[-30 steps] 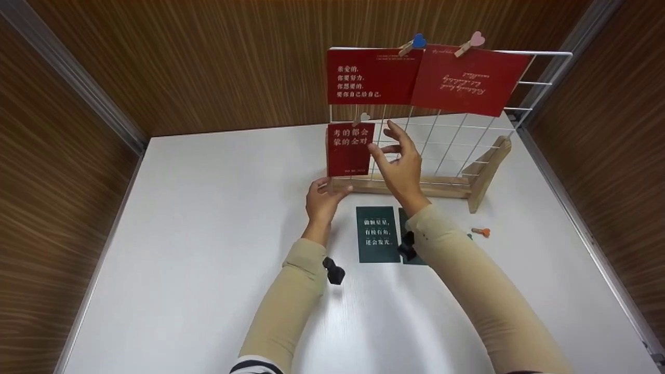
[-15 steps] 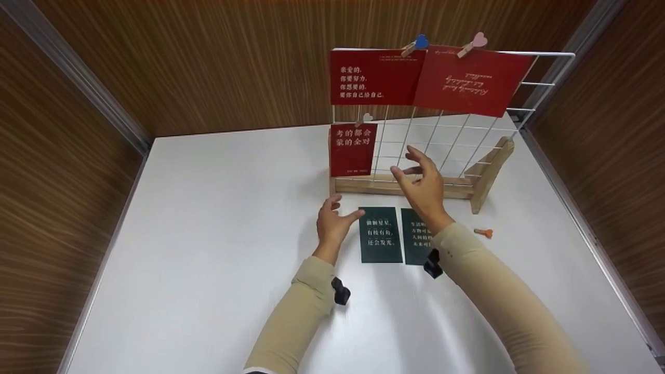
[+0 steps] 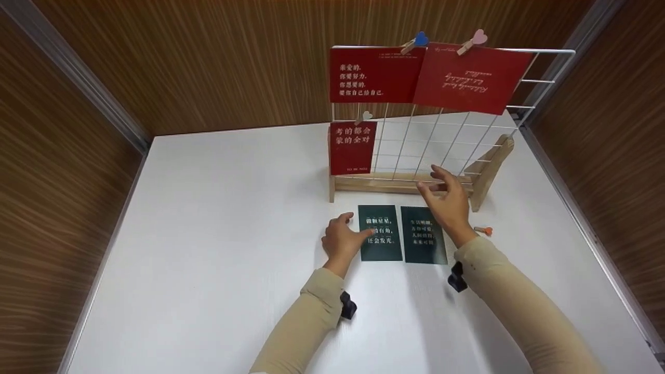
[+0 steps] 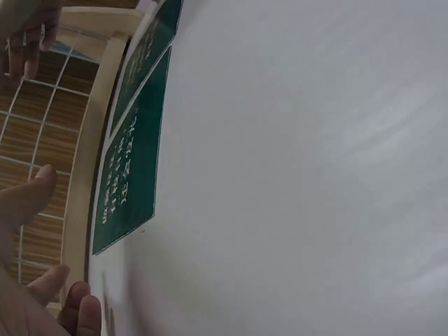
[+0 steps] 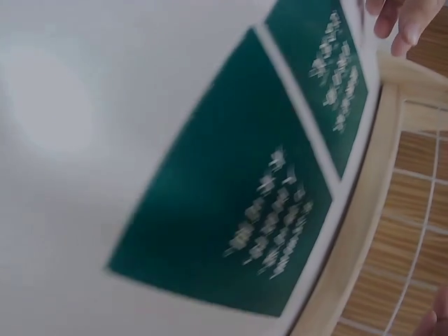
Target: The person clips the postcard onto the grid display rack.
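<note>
My left hand [image 3: 344, 238] is beside the left green card [image 3: 382, 254], its thumb overlapping that card's left edge in the head view. Thumb and fingers stand apart with nothing between them. Near the upper right corner of the right green card [image 3: 423, 253] hovers my right hand [image 3: 448, 205], likewise holding nothing. Both cards carry white Chinese characters and lie side by side on the white table. Just right of the right wrist lies a small clothespin with an orange heart [image 3: 486, 230]. The left wrist view shows the left hand's thumb [image 4: 31, 196] raised off the card.
Behind the cards stands a white wire grid [image 3: 441, 140] on a wooden base [image 3: 384, 185]. Clothespins with blue [image 3: 421, 38], pink [image 3: 479, 36] and white [image 3: 367, 115] hearts hold red cards [image 3: 374, 78] on it. Wood-grain walls [image 3: 208, 62] enclose the table [image 3: 208, 234].
Both hands have come down from the small red card on the grid toward the green cards. The right hand has also shifted right, uncovering the right green card.
</note>
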Demonstrator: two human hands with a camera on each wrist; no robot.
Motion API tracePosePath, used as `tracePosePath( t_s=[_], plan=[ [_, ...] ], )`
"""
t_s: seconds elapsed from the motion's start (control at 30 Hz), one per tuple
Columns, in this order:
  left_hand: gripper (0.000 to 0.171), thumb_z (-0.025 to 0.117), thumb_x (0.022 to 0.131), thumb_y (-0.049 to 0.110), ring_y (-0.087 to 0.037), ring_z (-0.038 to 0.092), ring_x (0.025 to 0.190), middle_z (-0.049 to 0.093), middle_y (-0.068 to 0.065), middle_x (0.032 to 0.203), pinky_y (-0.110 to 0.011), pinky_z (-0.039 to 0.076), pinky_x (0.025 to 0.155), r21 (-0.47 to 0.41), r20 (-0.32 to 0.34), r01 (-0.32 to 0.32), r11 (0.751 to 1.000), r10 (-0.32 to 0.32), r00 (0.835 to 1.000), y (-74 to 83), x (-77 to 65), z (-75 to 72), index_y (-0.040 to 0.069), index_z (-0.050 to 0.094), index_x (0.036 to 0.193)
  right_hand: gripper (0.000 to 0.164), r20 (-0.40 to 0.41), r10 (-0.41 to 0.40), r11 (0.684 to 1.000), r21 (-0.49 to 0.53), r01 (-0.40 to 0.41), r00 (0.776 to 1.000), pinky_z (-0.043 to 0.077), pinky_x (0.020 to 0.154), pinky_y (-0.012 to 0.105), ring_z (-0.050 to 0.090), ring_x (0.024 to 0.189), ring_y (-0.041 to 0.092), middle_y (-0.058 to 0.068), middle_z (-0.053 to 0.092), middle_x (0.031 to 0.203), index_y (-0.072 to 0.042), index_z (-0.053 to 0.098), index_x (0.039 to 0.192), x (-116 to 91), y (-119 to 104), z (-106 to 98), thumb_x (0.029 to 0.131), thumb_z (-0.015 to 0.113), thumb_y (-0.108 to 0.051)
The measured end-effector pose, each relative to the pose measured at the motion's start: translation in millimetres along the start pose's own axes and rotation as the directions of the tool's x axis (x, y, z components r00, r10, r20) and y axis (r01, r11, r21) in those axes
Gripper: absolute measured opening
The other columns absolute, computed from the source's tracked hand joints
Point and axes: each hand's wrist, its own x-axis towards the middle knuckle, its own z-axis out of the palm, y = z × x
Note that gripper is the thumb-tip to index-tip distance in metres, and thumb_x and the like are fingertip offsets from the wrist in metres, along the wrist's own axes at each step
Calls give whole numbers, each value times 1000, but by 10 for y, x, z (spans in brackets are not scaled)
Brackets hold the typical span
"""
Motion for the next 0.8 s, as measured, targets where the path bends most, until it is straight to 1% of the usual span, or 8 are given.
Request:
tracePosePath(
  t_s=[0.17,0.37,0.4,0.43,0.57,0.63,0.8],
  plan=[
    [69,87,65,41,-25,53,106,61,-6,117,-44,35,89,55,3,-8,998,8,1000,-12,-94,41,15,63,123,59,17,44,999,-29,-43,999,47,74,36,59,101,27,9,55,128,-15,48,139,-68,149,-115,88,67,-39],
    [72,87,62,43,-26,50,107,58,-8,116,-44,33,90,93,19,-6,996,4,1000,-23,-184,79,15,63,124,60,22,73,996,-54,-72,997,48,74,42,58,101,32,14,54,128,-12,48,139,-145,305,-251,89,66,-40],
    [72,87,62,43,-26,50,107,57,-8,116,-43,32,90,96,21,-3,995,0,1000,-24,-194,83,15,63,125,60,17,85,994,-64,-84,996,48,72,43,58,101,32,14,55,127,-13,49,138,-155,327,-271,88,66,-40],
    [73,88,62,43,-26,49,107,57,-8,116,-43,32,90,100,21,-2,995,0,1000,-27,-203,86,15,63,125,59,15,88,994,-70,-87,996,48,72,43,59,101,32,14,56,126,-12,50,138,-163,351,-292,88,67,-40],
    [75,88,61,45,-25,47,107,55,-8,116,-43,32,90,124,17,-8,992,6,1000,-40,-230,100,15,63,125,58,2,97,990,-103,-97,995,48,76,45,59,99,33,16,57,123,-11,52,135,-190,442,-387,88,66,-41],
    [74,88,61,45,-25,47,108,54,-8,116,-43,32,90,136,9,-14,991,13,1000,-50,-239,108,15,63,125,56,0,89,990,-113,-88,996,46,80,45,60,99,32,16,58,122,-9,53,134,-199,482,-439,89,66,-40],
    [73,89,60,41,-25,46,110,53,-8,118,-43,32,90,159,-13,-31,987,33,999,-77,-253,130,17,63,125,52,1,99,984,-150,-98,995,44,81,42,60,97,33,17,59,119,-8,55,132,-236,589,-558,90,65,-37]
  ],
)
